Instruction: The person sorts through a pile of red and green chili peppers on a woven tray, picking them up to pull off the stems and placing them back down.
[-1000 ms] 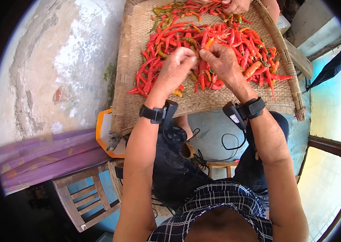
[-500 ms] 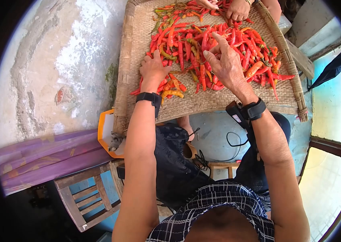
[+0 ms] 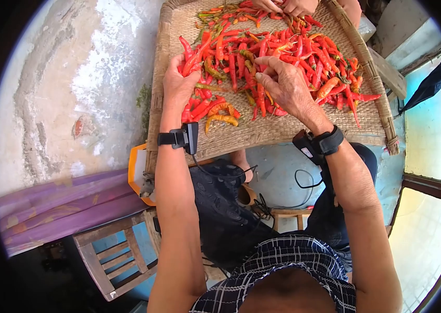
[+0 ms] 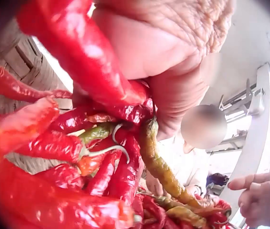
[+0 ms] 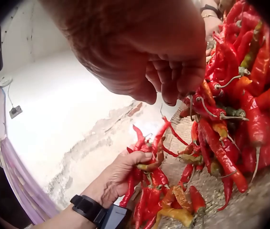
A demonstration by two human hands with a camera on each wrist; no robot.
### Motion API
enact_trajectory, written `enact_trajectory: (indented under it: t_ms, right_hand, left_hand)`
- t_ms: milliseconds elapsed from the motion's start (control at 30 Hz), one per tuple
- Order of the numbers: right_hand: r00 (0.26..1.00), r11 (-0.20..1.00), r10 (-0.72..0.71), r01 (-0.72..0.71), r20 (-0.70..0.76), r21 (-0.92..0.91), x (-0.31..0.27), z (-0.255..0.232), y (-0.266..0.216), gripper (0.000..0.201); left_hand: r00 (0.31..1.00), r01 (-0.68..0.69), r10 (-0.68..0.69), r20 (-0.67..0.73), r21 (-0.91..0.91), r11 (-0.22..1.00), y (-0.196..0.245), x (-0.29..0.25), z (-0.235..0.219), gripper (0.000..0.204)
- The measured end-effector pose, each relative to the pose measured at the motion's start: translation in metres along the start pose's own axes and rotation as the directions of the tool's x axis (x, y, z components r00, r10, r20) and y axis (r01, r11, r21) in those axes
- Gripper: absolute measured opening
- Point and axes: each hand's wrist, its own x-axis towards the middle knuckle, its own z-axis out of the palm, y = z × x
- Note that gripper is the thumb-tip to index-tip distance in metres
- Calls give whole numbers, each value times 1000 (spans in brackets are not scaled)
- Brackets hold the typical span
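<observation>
At the left side of a woven tray (image 3: 160,68), my left hand (image 3: 178,87) grips several red peppers (image 3: 194,58), some tips standing up past the fingers. The left wrist view shows the hand (image 4: 158,43) around a red pepper (image 4: 84,52), with a yellow-brown pepper (image 4: 156,162) hanging beside the fingers. My right hand (image 3: 289,87) is over the middle of the pepper heap (image 3: 330,68), index finger and thumb extended. In the right wrist view nothing shows between the fingers of this hand (image 5: 144,52); the heap (image 5: 225,119) is beside and below them.
Another person's hands (image 3: 301,6) are among peppers at the tray's far edge. A yellow-orange pepper (image 3: 221,120) lies near the close edge. A rough wall (image 3: 90,78) stands left, a wooden chair (image 3: 118,255) is lower left, and cables (image 3: 264,208) lie below the tray.
My left hand left the middle, reached down to the peppers at the left, and now holds several slightly raised. My right hand stays over the heap; the orange pepper at its fingertips is gone.
</observation>
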Motion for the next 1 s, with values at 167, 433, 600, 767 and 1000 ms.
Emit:
enact_trajectory:
  t_ms: [167,433,600,767,1000]
  right_hand:
    - [997,996,47,-51,57,79,-3,7,2,30]
    - [901,648,381,-419,206,636,0,9,1,27]
    - [921,636,385,-307,54,708,3,5,11,24]
    - [943,762,317,-319,104,563,7,0,12,25]
    - [987,959,117,-84,-109,272,1,17,15,58]
  left_hand:
    - [980,-53,61,190,-47,998,30,-20,16,45]
    - [881,-273,235,410,36,961,54,-39,43,40]
    - [941,-204,198,273,-10,979,40,-29,32,38]
    - [997,33,-4,81,-364,931,29,-18,7,37]
    - [987,93,-2,161,-561,822,40,-27,20,38]
